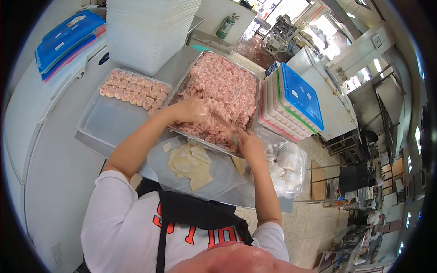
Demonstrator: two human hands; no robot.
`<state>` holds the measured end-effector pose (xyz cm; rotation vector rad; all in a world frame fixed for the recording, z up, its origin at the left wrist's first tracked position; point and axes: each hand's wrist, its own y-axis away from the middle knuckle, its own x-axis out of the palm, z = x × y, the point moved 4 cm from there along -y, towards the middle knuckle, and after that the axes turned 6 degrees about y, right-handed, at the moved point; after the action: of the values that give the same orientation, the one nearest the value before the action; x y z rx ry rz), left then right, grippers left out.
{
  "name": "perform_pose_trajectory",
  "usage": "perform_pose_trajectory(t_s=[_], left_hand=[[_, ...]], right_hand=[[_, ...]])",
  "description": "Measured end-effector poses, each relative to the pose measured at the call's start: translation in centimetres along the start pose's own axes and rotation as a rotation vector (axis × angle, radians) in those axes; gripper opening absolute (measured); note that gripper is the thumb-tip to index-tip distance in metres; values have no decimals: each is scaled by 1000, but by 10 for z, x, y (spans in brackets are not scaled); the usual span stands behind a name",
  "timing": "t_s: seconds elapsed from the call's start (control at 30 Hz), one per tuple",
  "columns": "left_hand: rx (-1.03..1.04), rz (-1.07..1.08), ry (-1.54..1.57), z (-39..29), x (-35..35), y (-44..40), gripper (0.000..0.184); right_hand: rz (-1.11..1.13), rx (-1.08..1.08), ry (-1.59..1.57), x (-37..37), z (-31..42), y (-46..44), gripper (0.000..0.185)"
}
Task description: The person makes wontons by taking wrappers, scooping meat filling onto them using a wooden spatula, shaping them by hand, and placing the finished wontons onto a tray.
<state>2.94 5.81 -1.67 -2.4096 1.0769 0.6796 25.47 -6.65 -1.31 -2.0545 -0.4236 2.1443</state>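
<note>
A metal tray [177, 85] holds a deep bed of ground meat [225, 77]. Over its near left part is my left hand [196, 111], fingers curled and smeared with meat; whatever lies in them is hidden. My right hand [248, 142], at the tray's near right edge, grips a narrow flat spatula [224, 122] whose far end reaches my left fingers. Just below the tray, a loose pile of thin pale wrappers [190, 163] lies on a plastic sheet [218, 179]. To the left, a clear shallow tray [116, 120] carries rows of filled dumplings [132, 88] along its far side.
Tall stacked translucent containers [148, 32] stand at the back left, near blue lids [68, 38] on a white freezer [50, 136]. Right of the meat are stacked trays under a blue lid [300, 95] and a plastic bag of white packets [287, 164]. A fire extinguisher [226, 26] stands farther back.
</note>
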Motion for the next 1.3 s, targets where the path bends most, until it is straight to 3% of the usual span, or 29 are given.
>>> perform_pose_trajectory(t_s=[0.07, 0.1, 0.17, 0.27, 0.3, 0.37, 0.5, 0.6, 0.77, 0.87, 0.97, 1.07, 1.2, 1.3], left_hand=[[123, -242, -37, 15, 3, 19, 68], [121, -245, -86, 15, 1, 19, 68], [100, -250, -181, 13, -3, 25, 68], [-127, 157, 1, -51, -14, 15, 75], [-65, 137, -28, -53, -15, 15, 73], [58, 102, -84, -53, -11, 13, 69], [48, -8, -33, -21, 1, 11, 61], [150, -88, 8, -36, -1, 18, 58], [275, -32, -92, -28, 5, 2, 48], [-26, -69, 93, -22, 1, 9, 50], [-18, -73, 86, 25, 10, -5, 50], [-149, -20, 53, 2, 4, -3, 63], [-6, -54, 55, -11, -6, 21, 58], [158, -93, 147, -31, -16, 27, 56]], right_hand=[[118, 54, 6, -11, -21, 5, 27], [178, 87, 8, -16, -27, 9, 30], [181, 107, -349, -45, -16, 13, 30], [115, -33, -663, -37, 6, 18, 31], [80, -109, -729, -32, 13, 18, 31], [166, -104, -617, -24, 13, 16, 31], [293, -40, -368, -61, -8, 5, 30], [168, 19, -601, -67, -5, 10, 31], [150, -134, -460, -26, -3, 6, 29], [92, -34, -214, -53, 9, 3, 27], [11, -14, -131, -47, 38, 6, 26], [-13, 12, -120, -5, 18, 2, 28], [214, 101, -5, -2, -18, -1, 25], [118, 137, -324, -41, -22, 4, 26]])
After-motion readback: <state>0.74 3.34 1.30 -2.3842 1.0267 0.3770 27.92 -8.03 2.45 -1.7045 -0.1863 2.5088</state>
